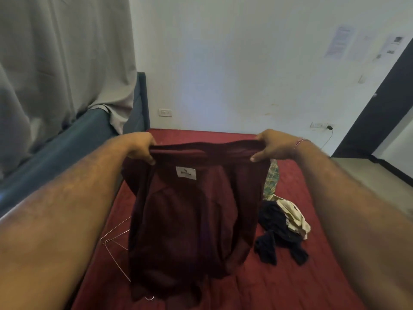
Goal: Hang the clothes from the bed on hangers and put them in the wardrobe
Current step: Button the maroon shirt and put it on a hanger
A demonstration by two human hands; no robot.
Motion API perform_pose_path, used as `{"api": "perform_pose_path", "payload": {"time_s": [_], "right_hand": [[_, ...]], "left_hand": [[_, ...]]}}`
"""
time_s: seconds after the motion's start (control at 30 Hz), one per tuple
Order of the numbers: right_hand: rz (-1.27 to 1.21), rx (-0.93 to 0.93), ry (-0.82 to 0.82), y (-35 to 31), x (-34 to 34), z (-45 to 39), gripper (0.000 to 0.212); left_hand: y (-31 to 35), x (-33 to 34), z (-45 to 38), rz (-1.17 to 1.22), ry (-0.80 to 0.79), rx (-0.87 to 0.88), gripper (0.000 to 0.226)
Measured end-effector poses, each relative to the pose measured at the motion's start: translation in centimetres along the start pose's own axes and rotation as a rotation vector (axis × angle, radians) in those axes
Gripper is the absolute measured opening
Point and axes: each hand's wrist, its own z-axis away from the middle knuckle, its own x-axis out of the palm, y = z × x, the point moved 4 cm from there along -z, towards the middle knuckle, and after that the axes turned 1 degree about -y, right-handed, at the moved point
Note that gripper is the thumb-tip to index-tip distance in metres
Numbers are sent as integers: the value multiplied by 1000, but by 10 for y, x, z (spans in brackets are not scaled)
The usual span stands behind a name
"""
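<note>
Shirt held up by its top edge over the bed, one grip at each end.

Head view: left hand (140,147) and right hand (271,146) each pinch the maroon shirt (190,220) at the two ends of its top edge, fingers curled over the fabric and thumbs underneath, so both grips are closed on cloth. The top edge is stretched taut between the hands; the body hangs limp below, over the middle of the bed (290,287). It looks soft, light and floppy, likely to sag or slide off unless taken at the shoulders. Wire hangers (116,240) lie near the bed's left edge, partly hidden behind the shirt. A dark garment (277,233), a cream one (292,213) and a checked one (271,182) lie toward the right side.
</note>
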Motion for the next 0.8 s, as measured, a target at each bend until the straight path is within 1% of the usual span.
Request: {"api": "perform_pose_path", "payload": {"time_s": [0.03, 0.07, 0.1, 0.13, 0.2, 0.23, 0.3, 0.33, 0.37, 0.43, 0.47, 0.53, 0.57, 0.63, 0.67, 0.7, 0.77, 0.8], "right_hand": [[33, 56, 2, 2, -2, 1, 20], [14, 94, 32, 7, -3, 2, 23], [-65, 120, 66, 15, -2, 2, 24], [-221, 143, 85, 23, 2, 2, 24], [-569, 214, 123, 37, 19, 4, 26], [-694, 248, 160, 41, 28, 6, 20], [-867, 295, 280, 41, 41, 7, 7], [-941, 307, 344, 41, 45, 7, 10], [-1009, 293, 380, 38, 48, 6, 15], [-1107, 221, 403, 32, 50, 3, 17], [-1125, 186, 388, 29, 50, 1, 18], [-1134, 144, 311, 24, 51, 2, 14], [-1137, 132, 270, 24, 52, 3, 15], [-1085, 129, 174, 25, 57, 3, 32], [-955, 148, 143, 26, 60, 2, 41], [-731, 174, 145, 26, 63, 1, 48], [-236, 231, 209, 28, 64, -4, 54], [-72, 260, 233, 29, 63, -5, 48]], "left_hand": [[-22, 5, 2, 30, 1, -24, 16], [-41, 11, 4, 103, 0, -42, 14], [-58, 17, 6, 225, 5, -53, 11], [-73, 22, 8, 377, 22, -65, 10], [-93, 30, 12, 714, 106, -107, 12], [-99, 33, 13, 892, 146, -137, 16], [-107, 41, 11, 1204, 210, -173, 30], [-108, 42, 9, 1291, 253, -171, 37], [-106, 42, 8, 1327, 298, -170, 43], [-97, 38, 8, 1305, 373, -176, 46], [-92, 35, 8, 1288, 374, -184, 46], [-88, 30, 9, 1246, 301, -164, 52], [-90, 30, 8, 1170, 247, -140, 57], [-98, 26, 9, 842, 208, -120, 58], [-100, 23, 10, 669, 241, -136, 53], [-103, 20, 10, 532, 314, -170, 44], [-106, 16, 13, 415, 467, -260, 27], [-107, 16, 16, 406, 520, -309, 23]]}}
